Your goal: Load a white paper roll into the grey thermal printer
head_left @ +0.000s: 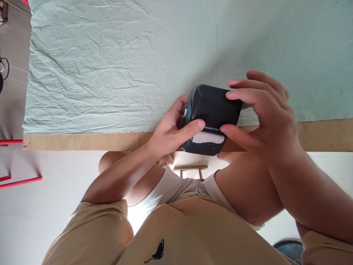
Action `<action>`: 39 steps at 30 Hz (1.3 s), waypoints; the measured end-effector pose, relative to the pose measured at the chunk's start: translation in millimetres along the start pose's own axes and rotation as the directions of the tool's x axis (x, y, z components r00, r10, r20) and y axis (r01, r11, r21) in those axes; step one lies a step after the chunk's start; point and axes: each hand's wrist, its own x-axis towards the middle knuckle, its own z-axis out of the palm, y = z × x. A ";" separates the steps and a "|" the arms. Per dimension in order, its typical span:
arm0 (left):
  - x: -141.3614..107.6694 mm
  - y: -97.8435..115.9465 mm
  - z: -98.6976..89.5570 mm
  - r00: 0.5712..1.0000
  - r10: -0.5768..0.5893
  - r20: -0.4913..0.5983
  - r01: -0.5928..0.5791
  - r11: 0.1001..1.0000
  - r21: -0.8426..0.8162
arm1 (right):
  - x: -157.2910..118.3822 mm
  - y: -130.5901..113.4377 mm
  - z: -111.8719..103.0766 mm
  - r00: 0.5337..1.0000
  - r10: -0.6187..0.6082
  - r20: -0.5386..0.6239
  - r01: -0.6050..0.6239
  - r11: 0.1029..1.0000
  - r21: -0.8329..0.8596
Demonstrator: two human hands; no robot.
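Left hand (pixel 168 130) grips the boxy black plastic label printer (pixel 212 106), right hand (pixel 273 117) kinda lightly pinching its side, so a slip could tumble it off the cloth-covered wooden worktop (pixel 82 141).

Device (pixel 213 106): its lid was black, its side band grey-blue.
Lettering (pixel 211 129): it was pale blue on the black.
Side button (pixel 185 112): it was light turquoise.
Paper (pixel 208 138): it was white.
Cloth (pixel 96 73): it was a pale blue-green.
Table edge (pixel 82 142): it was tan.
Shirt (pixel 198 232): it was sandy tan, with a solid black motif (pixel 158 251).
Shorts (pixel 171 186): they were off-white.
Floor (pixel 55 209): it was whitish grey.
Bars (pixel 24 182): they were bright red.
Wooden rail (pixel 190 168): it was light brown.
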 end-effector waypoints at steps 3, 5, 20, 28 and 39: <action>-1.5 3.2 1.3 1.000 0.026 -0.016 -0.026 0.999 0.047 | -1.2 4.2 -2.8 0.997 0.041 0.073 -0.041 0.999 -0.001; -1.2 2.7 0.8 0.999 0.041 -0.013 -0.041 0.998 0.047 | -2.0 5.7 -3.9 0.992 0.040 0.117 -0.042 0.999 0.008; 5.7 -8.9 1.7 0.997 0.006 -0.071 -0.007 1.000 -0.011 | -4.3 -2.9 1.8 1.000 -0.013 0.001 0.013 1.000 -0.017; -3.1 -11.1 4.4 0.994 0.016 -0.107 -0.020 0.999 -0.038 | -3.0 -3.1 7.4 0.997 -0.070 -0.042 0.067 0.996 -0.061; 2.9 7.5 14.2 0.989 -0.074 -0.129 0.076 0.997 0.011 | -7.4 -3.0 8.9 0.997 -0.070 -0.012 0.070 0.997 -0.032</action>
